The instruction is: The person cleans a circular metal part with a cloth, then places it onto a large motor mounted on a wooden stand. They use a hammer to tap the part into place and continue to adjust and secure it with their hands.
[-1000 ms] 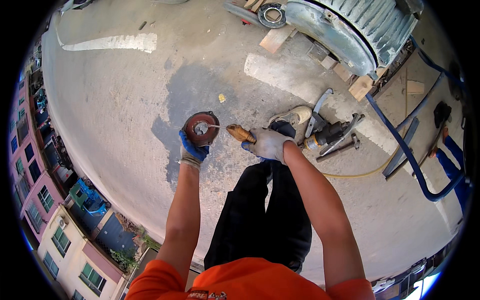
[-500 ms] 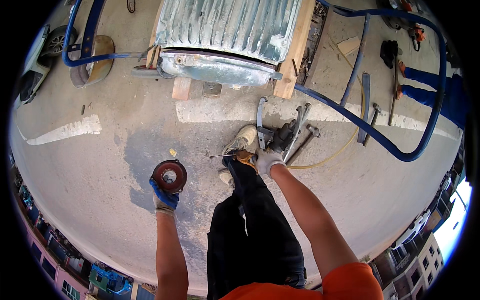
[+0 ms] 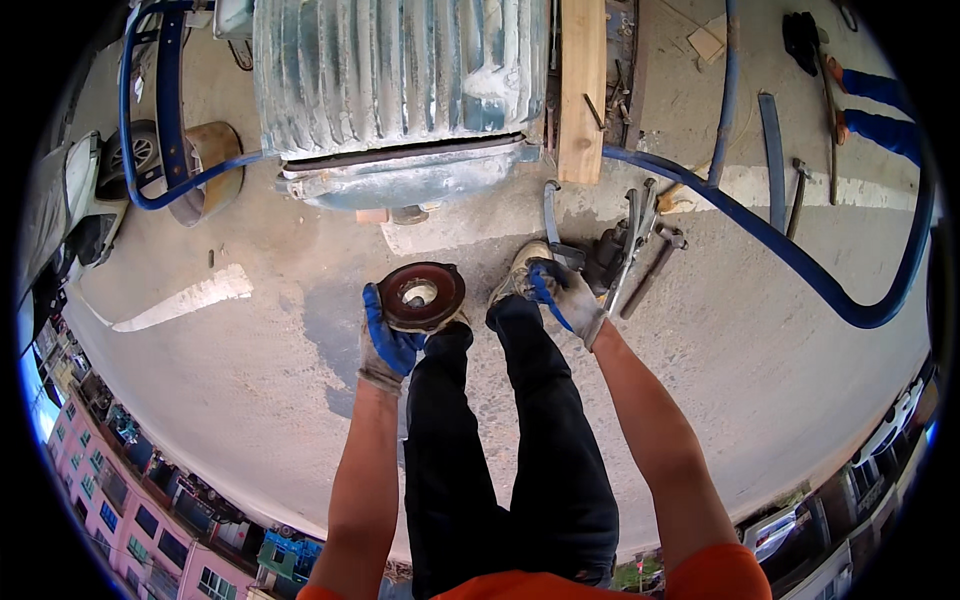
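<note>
"Red-brown round metal disc (image 3: pixel 448 288): where's it sitting?"

"Left of centre; the outstretched blue-and-grey-gloved left hand (image 3: pixel 387 338) is gripping its left rim."

"And the right hand (image 3: pixel 570 298)?"

"It's hanging near the pale shoe (image 3: pixel 519 269), gloved fingers bending; I can't tell whether they're pinching anything."

"Stained grey concrete (image 3: pixel 255 390) is stretching underneath; a ribbed grey-green metal housing (image 3: pixel 400 80) is standing far."

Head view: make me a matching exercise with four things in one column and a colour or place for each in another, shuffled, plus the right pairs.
Things:
1. Disc
2. Plank
3. Trousers
4. Tube frame

Colours and places:
A. Black
B. Blue
C. In the left hand
D. Pale tan

Right pairs: 1-C, 2-D, 3-A, 4-B
</note>
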A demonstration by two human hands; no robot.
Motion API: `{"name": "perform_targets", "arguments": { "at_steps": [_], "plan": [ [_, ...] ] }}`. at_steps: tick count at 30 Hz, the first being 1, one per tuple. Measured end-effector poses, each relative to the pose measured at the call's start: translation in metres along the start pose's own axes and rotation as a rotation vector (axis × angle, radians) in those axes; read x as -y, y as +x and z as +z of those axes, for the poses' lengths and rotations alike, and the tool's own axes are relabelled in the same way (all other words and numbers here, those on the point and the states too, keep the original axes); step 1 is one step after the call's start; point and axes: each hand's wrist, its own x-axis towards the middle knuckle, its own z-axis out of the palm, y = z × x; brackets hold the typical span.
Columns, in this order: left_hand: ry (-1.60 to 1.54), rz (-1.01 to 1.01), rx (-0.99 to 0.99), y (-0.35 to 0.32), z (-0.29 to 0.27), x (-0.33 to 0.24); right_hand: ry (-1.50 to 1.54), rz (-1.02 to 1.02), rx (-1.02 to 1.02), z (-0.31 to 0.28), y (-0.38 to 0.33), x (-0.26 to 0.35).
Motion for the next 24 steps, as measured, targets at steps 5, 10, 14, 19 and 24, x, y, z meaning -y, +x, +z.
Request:
{"name": "perform_targets", "arguments": {
  "at_steps": [5,10,14,19,24],
  "plan": [
    [-0.016,-0.071,0.081,0.008,0.051,-0.023,0.525,0.033,-0.017,0.133,0.018,-0.064],
    [0.069,-0.081,0.1,0.038,0.04,-0.036,-0.25,-0.418,0.086,0.139,0.049,-0.117],
    [0.148,-0.061,0.125,0.053,0.037,-0.034,-0.15,-0.531,0.008,0.131,0.089,-0.135],
    [0.271,-0.048,0.129,0.058,0.029,-0.044,-0.082,-0.728,-0.061,0.137,0.113,-0.148],
    [0.636,0.118,0.136,0.058,0.019,-0.054,0.334,-0.716,0.264,0.138,0.122,-0.138]
  ]
}}
